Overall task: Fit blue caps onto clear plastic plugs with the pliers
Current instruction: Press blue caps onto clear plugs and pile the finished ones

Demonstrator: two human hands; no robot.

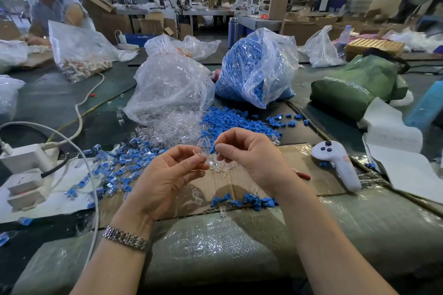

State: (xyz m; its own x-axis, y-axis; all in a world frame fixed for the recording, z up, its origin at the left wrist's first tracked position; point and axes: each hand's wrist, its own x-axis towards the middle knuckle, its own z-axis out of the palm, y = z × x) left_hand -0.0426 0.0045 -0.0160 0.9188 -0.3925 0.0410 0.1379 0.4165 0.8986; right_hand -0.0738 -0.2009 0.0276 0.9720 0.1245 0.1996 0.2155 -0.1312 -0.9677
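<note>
My left hand (167,175) pinches a clear plastic plug (198,153) between thumb and fingertips. My right hand (249,153) pinches a small blue cap (212,149) just right of the plug, the two a short gap apart. Both hover above a cardboard sheet (299,158). A red-handled tool (304,175), perhaps the pliers, lies on the cardboard partly hidden behind my right wrist. Loose clear plugs (172,129) spill from a clear bag (170,88), and loose blue caps (230,120) from another bag (259,67). Capped plugs (115,170) lie heaped at left.
A white handheld controller (335,163) lies right of the cardboard. White power adapters (26,158) and cables sit at left, a green bag (354,84) and white paper (393,151) at right. More blue caps (249,200) lie at the cardboard's near edge. Another person works at far left.
</note>
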